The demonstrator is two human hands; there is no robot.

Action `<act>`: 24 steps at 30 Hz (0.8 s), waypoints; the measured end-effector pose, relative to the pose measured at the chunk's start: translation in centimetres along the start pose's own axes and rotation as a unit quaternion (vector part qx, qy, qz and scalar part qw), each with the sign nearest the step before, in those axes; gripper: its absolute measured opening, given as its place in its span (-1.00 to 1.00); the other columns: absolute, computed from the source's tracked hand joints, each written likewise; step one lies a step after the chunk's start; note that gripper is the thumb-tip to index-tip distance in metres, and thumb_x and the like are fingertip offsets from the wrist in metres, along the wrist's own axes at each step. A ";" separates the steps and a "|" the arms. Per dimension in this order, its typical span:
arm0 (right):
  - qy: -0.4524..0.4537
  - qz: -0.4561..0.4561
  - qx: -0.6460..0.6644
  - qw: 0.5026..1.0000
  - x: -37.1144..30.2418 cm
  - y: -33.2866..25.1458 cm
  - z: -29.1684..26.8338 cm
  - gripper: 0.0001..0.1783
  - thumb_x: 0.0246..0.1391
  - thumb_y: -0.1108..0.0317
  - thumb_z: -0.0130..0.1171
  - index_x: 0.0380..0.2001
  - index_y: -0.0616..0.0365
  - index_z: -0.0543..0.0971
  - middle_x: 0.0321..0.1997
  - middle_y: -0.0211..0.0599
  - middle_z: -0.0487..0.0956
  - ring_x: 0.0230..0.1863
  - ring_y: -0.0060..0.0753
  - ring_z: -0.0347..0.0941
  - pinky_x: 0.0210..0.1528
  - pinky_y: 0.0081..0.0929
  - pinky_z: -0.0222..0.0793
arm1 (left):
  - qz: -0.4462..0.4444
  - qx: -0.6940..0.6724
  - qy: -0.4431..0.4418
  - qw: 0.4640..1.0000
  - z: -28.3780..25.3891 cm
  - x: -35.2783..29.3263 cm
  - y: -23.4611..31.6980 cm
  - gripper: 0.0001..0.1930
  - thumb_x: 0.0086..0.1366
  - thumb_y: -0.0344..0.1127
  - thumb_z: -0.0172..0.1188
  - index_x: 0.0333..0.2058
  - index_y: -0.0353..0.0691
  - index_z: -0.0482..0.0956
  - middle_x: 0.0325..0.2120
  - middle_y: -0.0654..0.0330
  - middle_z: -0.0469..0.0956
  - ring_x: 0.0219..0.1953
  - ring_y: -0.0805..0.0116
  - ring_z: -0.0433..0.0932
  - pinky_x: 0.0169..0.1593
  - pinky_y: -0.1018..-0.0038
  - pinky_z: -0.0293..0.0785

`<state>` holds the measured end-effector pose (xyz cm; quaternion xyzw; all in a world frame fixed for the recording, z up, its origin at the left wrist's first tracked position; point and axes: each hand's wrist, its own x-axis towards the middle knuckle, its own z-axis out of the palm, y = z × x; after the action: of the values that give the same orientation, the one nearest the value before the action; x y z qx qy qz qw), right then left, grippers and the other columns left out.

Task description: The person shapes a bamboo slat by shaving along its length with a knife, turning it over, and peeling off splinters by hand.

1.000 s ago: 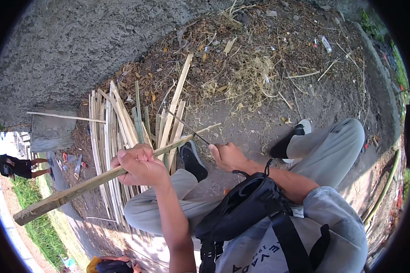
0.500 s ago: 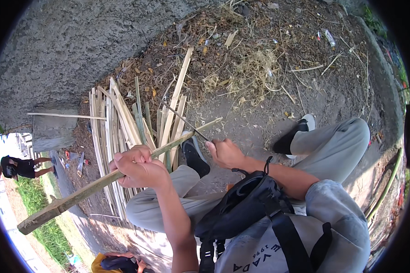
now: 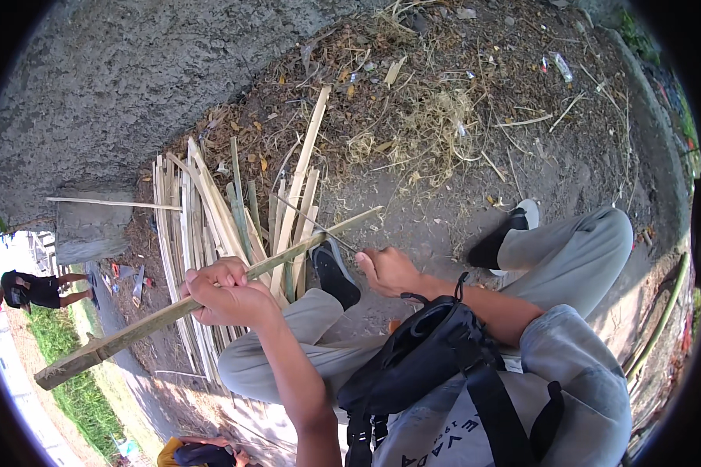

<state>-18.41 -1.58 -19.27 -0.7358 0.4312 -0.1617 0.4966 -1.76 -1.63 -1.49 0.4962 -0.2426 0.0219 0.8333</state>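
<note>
The left hand (image 3: pixel 230 294) clamps its fingers round the wooden strip (image 3: pixel 132 336), the right hand (image 3: pixel 391 272) round a thin blade (image 3: pixel 308 218) crossing it farther right, apparently shaving, with steady bracing needed next.

Strip (image 3: pixel 156 323): wood, matt, rough at thick end. Blade (image 3: pixel 304 215): metal by its look, dull. Slats (image 3: pixel 216 204): bare wood, matt, smooth-looking. Bag (image 3: pixel 413 362): cloth, matt. Trousers (image 3: pixel 568 261): cloth, matt, soft-looking. Ground (image 3: pixel 420 233): earth, rough, matt.

Slats (image 3: pixel 220 210) lie on the ground (image 3: pixel 413 222) below the long strip (image 3: pixel 140 331), left of the straw (image 3: pixel 436 140)
</note>
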 end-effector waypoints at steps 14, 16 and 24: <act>0.014 0.071 -0.024 0.997 -0.3 5.2 2.5 -0.34 0.31 0.02 -0.30 -0.48 0.40 0.57 -0.46 0.34 0.53 -0.35 0.39 0.50 -0.18 0.09 0.44 | -0.005 0.004 0.018 1.000 0.0 0.3 -0.1 -0.67 0.26 -0.39 0.03 -0.67 -0.11 0.17 -0.83 0.34 0.15 -0.85 0.61 0.05 -0.78 0.65 0.01; -0.016 0.138 -0.063 0.988 -0.1 9.4 3.0 -0.34 0.30 0.01 -0.29 -0.46 0.41 0.58 -0.45 0.35 0.53 -0.34 0.39 0.50 -0.17 0.09 0.44 | -0.014 -0.002 0.021 1.000 0.1 0.2 0.0 -0.67 0.26 -0.40 0.03 -0.67 -0.12 0.17 -0.83 0.34 0.15 -0.85 0.60 0.05 -0.78 0.64 0.01; -0.038 0.230 -0.116 0.965 -0.6 11.6 0.2 -0.33 0.30 -0.01 -0.29 -0.46 0.36 0.61 -0.38 0.35 0.54 -0.24 0.41 0.48 -0.07 0.10 0.39 | -0.008 0.004 0.006 1.000 0.0 0.4 -0.3 -0.68 0.26 -0.37 0.03 -0.66 -0.14 0.19 -0.85 0.33 0.11 -0.85 0.56 0.06 -0.77 0.61 0.01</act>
<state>-24.09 -2.54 -29.35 -0.6751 0.5852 0.0365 0.4477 -1.29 -1.85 -1.54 0.5018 -0.2338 0.0190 0.8326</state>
